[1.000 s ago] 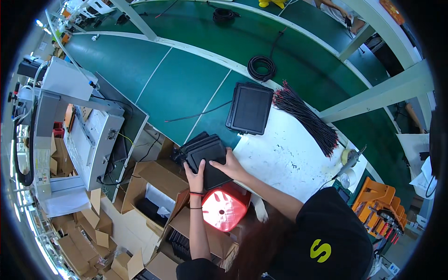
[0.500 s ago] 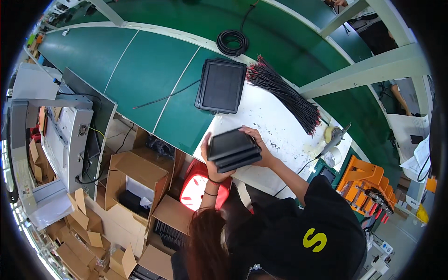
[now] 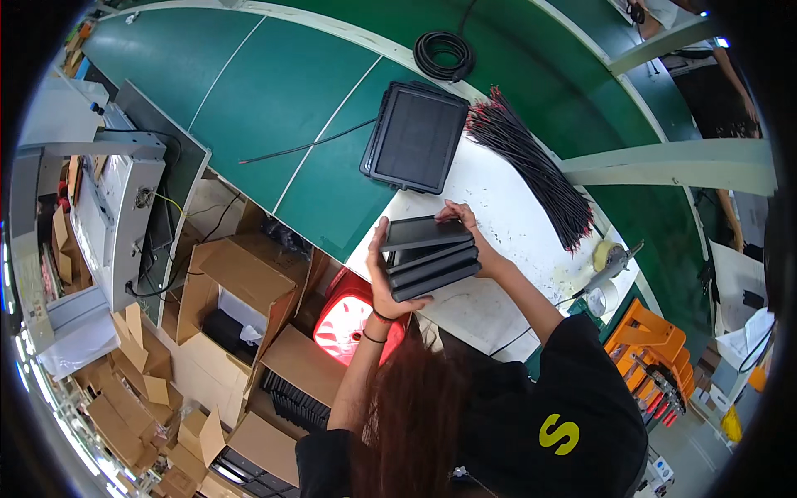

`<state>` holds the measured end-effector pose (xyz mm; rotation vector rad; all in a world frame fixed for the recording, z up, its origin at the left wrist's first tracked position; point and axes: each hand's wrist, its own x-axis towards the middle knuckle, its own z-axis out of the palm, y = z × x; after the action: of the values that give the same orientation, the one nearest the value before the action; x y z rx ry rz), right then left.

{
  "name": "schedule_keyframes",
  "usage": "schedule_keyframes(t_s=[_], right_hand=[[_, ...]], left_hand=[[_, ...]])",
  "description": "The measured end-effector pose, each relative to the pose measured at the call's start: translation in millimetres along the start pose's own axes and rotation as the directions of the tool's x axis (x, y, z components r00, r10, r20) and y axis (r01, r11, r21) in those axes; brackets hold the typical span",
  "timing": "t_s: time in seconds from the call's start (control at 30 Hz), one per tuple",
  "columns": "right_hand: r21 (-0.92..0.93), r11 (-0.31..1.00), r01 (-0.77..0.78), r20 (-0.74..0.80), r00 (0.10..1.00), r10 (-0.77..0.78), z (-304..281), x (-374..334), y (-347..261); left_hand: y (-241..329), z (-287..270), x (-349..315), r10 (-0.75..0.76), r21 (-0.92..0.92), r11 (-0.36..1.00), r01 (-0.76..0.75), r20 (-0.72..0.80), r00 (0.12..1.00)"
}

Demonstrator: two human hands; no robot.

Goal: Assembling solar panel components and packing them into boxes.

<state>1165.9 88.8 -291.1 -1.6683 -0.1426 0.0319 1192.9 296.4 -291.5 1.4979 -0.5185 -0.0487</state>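
Observation:
Between my two hands is a small stack of flat black rectangular plastic panels (image 3: 432, 259), tilted and fanned apart, above the white work surface's near edge. My left hand (image 3: 388, 286) wraps the stack's left side and underside, its thumb up along the edge. At the far right corner, the fingers of my right hand (image 3: 466, 226) grip the upper panel. Just beyond lies a pile of larger-looking black framed panels (image 3: 415, 139), with a thin black cable (image 3: 307, 147) running left from it. To the right of that pile rests a bundle of black wires with red ends (image 3: 535, 170).
A coiled black cable (image 3: 444, 56) lies at the back. On the right are a soldering iron (image 3: 613, 270), a tape roll (image 3: 602, 297) and an orange rack (image 3: 643, 349). Below left stand a red stool (image 3: 353, 328) and open cartons (image 3: 249, 282), one holding black panels (image 3: 292, 398).
The panels in my hands have spread farther apart, with the top one lifted at an angle from those under it. The whole view has shifted slightly.

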Motion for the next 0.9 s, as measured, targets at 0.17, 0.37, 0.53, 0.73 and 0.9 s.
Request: schedule_keyframes(t_s=[0.17,0.37,0.53,0.73,0.9], right_hand=[[-0.158,0.960,0.231,0.106,0.971,-0.216,-9,9,9],[0.094,0.982,0.165,0.030,0.985,-0.168,3,-1,28],[-0.064,0.959,0.276,0.034,0.961,-0.275,5,-4,42],[0.093,0.993,0.073,0.051,0.996,-0.078,0,-2,25],[0.048,0.837,-0.546,0.214,0.824,0.525,30,4,-44]], left_hand=[[-11,8,6,0.111,-0.018,0.993,-0.113,-0.071,0.991],[-22,6,2,0.049,0.059,0.997,-0.043,-0.111,0.993],[-57,9,-6,0.045,0.045,0.998,-0.037,-0.168,0.985],[-36,14,-4,0.082,0.077,0.994,-0.074,-0.115,0.990],[32,14,-22,-0.464,-0.190,0.885,0.425,-0.430,0.775]])
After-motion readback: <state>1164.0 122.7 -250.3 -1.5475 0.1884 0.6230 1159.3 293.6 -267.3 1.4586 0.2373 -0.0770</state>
